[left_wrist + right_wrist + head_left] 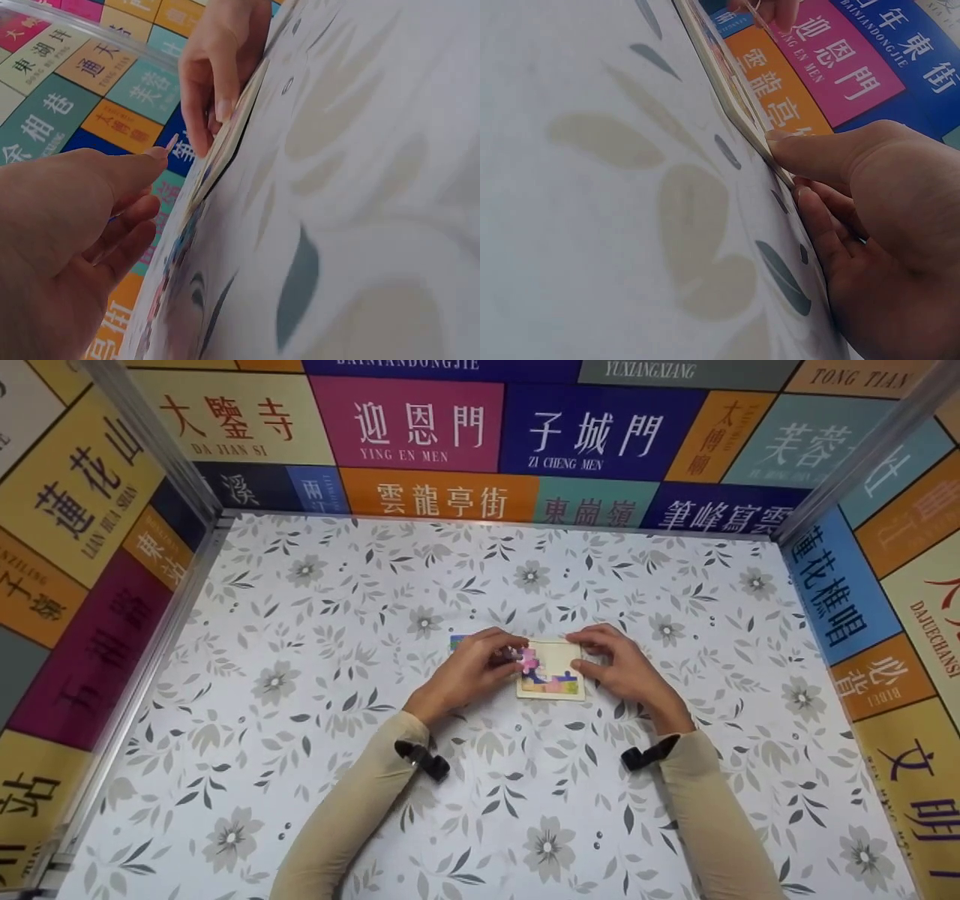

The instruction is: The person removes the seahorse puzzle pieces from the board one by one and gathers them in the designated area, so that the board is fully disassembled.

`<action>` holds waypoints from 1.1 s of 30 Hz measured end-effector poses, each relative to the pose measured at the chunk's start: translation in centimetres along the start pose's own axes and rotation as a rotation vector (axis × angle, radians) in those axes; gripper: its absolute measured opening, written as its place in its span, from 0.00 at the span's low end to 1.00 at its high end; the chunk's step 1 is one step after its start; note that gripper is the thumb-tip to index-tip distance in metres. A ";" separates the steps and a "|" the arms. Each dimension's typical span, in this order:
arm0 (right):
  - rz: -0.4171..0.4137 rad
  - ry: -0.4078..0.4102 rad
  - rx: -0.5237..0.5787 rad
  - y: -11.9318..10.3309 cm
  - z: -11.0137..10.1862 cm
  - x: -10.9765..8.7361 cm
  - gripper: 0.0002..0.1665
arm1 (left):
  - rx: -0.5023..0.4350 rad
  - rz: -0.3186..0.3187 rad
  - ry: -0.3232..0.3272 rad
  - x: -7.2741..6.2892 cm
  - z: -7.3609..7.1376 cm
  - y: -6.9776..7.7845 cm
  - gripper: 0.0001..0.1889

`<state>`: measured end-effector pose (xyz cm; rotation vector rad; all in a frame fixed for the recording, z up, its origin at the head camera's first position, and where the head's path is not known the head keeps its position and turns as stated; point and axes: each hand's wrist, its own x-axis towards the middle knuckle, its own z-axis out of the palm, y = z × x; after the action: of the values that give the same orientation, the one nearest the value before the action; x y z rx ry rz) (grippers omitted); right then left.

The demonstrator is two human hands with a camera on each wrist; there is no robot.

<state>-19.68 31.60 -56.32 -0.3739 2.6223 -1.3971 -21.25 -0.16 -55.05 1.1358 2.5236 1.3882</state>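
Observation:
A small square jigsaw puzzle tray (562,657) with a pale wooden frame lies on the table between the two hands. Colourful pieces fill its bottom rows and left side; the upper right shows bare wood. My left hand (474,666) is at the tray's left edge, pinching a small pink puzzle piece (172,142) between thumb and fingers, raised above the surface. On the opposite side, my right hand (616,661) grips the tray's right edge, its thumb (810,155) on the rim. More loose puzzle pieces (456,642) lie beyond the left hand, mostly hidden by it.
The table (360,607) wears a white cloth printed with grey flowers and leaves. Panels with coloured blocks and lettering (420,427) stand along its back and both sides. Dark straps (424,760) sit on both wrists.

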 end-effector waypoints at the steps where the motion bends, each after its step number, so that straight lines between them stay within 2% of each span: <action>1: -0.003 -0.002 -0.003 0.0 0.0 0.0 0.25 | -0.001 0.000 0.011 -0.2 -0.3 -0.1 0.20; 7: -0.010 -0.004 -0.012 0.0 -0.1 -0.2 0.25 | 0.011 -0.019 0.061 -1.5 -1.6 -0.9 0.19; 14: 0.016 -0.004 0.018 -3.7 -0.1 -1.0 0.25 | 0.012 -0.100 0.072 -3.0 -2.6 -1.9 0.22; 19: 0.016 -0.007 0.026 -3.8 0.0 -1.0 0.25 | 0.012 -0.119 0.079 -3.9 -3.0 -2.6 0.22; 24: 0.014 -0.002 0.025 -3.8 -0.1 -1.1 0.25 | 0.028 -0.131 0.076 -4.3 -3.3 -2.8 0.21; 33: -0.007 -0.003 0.041 -3.7 -0.2 -1.1 0.25 | 0.024 -0.173 0.031 -4.4 -3.4 -2.9 0.21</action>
<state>-18.09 30.10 -53.15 -0.3802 2.5880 -1.4497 -20.96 -6.26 -56.50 0.8802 2.5950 1.3455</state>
